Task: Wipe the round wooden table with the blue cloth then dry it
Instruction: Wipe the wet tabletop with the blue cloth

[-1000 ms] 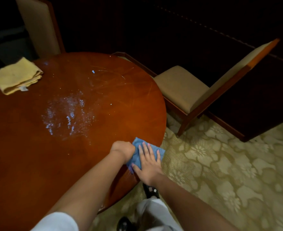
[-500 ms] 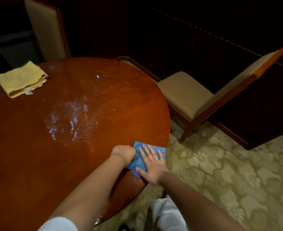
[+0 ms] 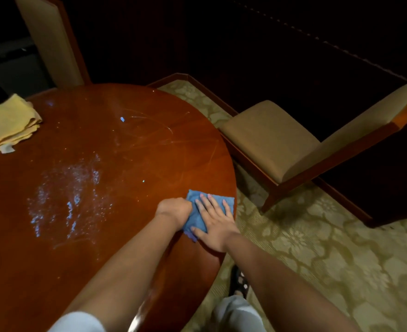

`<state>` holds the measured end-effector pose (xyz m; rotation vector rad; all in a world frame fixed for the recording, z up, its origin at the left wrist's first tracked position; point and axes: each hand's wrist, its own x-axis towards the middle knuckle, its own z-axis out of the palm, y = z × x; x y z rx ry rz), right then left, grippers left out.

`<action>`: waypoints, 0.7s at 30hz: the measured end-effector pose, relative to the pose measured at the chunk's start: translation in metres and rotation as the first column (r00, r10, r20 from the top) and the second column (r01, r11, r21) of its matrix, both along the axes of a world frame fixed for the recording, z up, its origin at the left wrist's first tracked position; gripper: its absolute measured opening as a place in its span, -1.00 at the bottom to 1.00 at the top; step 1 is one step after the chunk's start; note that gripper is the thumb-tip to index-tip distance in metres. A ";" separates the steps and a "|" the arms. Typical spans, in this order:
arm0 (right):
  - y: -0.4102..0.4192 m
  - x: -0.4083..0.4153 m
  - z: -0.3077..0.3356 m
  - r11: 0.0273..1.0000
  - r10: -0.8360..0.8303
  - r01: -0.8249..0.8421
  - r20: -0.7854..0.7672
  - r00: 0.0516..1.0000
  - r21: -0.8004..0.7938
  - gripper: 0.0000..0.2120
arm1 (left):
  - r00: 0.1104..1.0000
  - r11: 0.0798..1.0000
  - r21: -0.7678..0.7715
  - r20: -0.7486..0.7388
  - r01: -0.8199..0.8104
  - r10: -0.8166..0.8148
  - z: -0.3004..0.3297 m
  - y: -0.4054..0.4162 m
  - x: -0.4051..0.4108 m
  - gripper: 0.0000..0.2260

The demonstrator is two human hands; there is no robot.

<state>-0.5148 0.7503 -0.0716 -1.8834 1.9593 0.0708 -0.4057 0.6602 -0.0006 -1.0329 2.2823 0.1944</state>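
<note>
Fingers of left hand (image 3: 173,210) grip blue cloth (image 3: 198,212) — right hand (image 3: 215,224) presses flat on it.

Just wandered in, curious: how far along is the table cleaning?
Early. Both hands work the blue cloth at the round wooden table edge: left hand grips, right hand presses flat. The wet spray patch remains unwiped; the yellow cloth lies folded, so drying hasn't begun.

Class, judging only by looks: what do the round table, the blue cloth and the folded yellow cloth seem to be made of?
Round reddish-brown table: probably varnished wood, since grain and glossy reflections show.
Small blue cloth: soft matte fabric, possibly microfibre; it creases under the hands.
Folded yellow cloth: thicker, fuzzy-looking fabric, with a sewn white tag.
</note>
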 end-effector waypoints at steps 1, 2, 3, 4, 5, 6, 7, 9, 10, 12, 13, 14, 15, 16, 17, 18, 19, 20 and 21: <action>-0.010 -0.009 0.000 1.000 0.008 -0.008 0.000 1.000 -0.002 -0.10 | 1.000 1.000 0.006 -0.005 -0.027 0.027 0.000 -0.009 -0.008 -0.71; -0.019 -0.019 0.000 1.000 0.016 -0.016 -0.001 1.000 -0.004 -0.12 | 0.999 0.999 0.011 -0.007 -0.049 0.049 0.000 -0.018 -0.016 -0.71; -0.029 -0.028 0.000 1.000 0.026 -0.026 -0.001 1.000 -0.001 -0.14 | 0.998 0.998 0.017 -0.006 -0.067 0.068 0.000 -0.027 -0.025 -0.72; -0.039 -0.037 0.001 0.999 0.037 -0.037 0.003 0.999 0.002 -0.15 | 0.997 0.996 0.021 -0.003 -0.083 0.084 -0.001 -0.036 -0.033 -0.72; -0.050 -0.046 0.001 0.999 0.048 -0.048 0.009 0.999 0.001 -0.13 | 0.995 0.995 0.023 0.000 -0.099 0.099 -0.001 -0.045 -0.041 -0.73; -0.060 -0.055 0.001 0.998 0.064 -0.064 0.016 0.998 -0.002 -0.10 | 0.994 0.993 0.023 0.004 -0.113 0.113 -0.002 -0.053 -0.049 -0.73; -0.070 -0.064 0.001 0.997 0.082 -0.082 0.020 0.996 -0.004 -0.08 | 0.992 0.992 0.021 0.008 -0.123 0.123 -0.001 -0.061 -0.057 -0.73; -0.090 -0.079 0.001 0.993 0.119 -0.118 0.026 0.993 -0.019 -0.07 | 0.990 0.990 0.014 0.015 -0.142 0.142 -0.001 -0.076 -0.070 -0.74; -0.099 -0.087 0.002 0.990 0.138 -0.137 0.028 0.990 -0.026 -0.07 | 0.988 0.988 0.012 0.017 -0.156 0.156 -0.002 -0.083 -0.076 -0.75; -0.117 -0.100 0.003 0.982 0.187 -0.186 0.027 0.982 -0.033 -0.08 | 0.981 0.981 0.008 0.006 -0.192 0.192 -0.004 -0.095 -0.084 -0.75; -0.126 -0.106 0.003 0.976 0.216 -0.215 0.027 0.976 -0.035 -0.08 | 0.977 0.977 0.005 -0.003 -0.214 0.214 -0.004 -0.100 -0.087 -0.75; -0.136 -0.111 0.003 0.969 0.244 -0.243 0.027 0.969 -0.036 -0.08 | 0.972 0.972 0.003 -0.013 -0.236 0.236 -0.006 -0.106 -0.089 -0.76; -0.147 -0.116 0.003 0.963 0.269 -0.268 0.026 0.963 -0.038 -0.08 | 0.966 0.966 0.000 -0.025 -0.258 0.258 -0.008 -0.110 -0.091 -0.76; -0.158 -0.121 0.002 0.955 0.294 -0.293 0.023 0.956 -0.040 -0.09 | 0.959 0.959 -0.003 -0.038 -0.282 0.281 -0.010 -0.115 -0.092 -0.77; -0.169 -0.126 0.003 0.947 0.319 -0.318 0.018 0.947 -0.041 -0.12 | 0.952 0.953 -0.008 -0.051 -0.304 0.303 -0.011 -0.120 -0.093 -0.78; -0.180 -0.131 0.003 0.938 0.346 -0.345 0.009 0.938 -0.036 -0.16 | 0.944 0.946 -0.013 -0.064 -0.325 0.324 -0.013 -0.125 -0.094 -0.78; -0.192 -0.134 0.003 0.927 0.375 -0.375 0.003 0.927 -0.027 -0.22 | 0.936 0.938 -0.021 -0.074 -0.347 0.344 -0.014 -0.131 -0.096 -0.78; -0.203 -0.138 0.005 0.916 0.400 -0.400 -0.002 0.917 -0.020 -0.27 | 0.929 0.931 -0.033 -0.087 -0.363 0.359 -0.016 -0.136 -0.098 -0.78; -0.213 -0.141 0.006 0.908 0.418 -0.418 -0.007 0.909 -0.019 -0.29 | 0.924 0.926 -0.046 -0.100 -0.375 0.370 -0.017 -0.141 -0.100 -0.78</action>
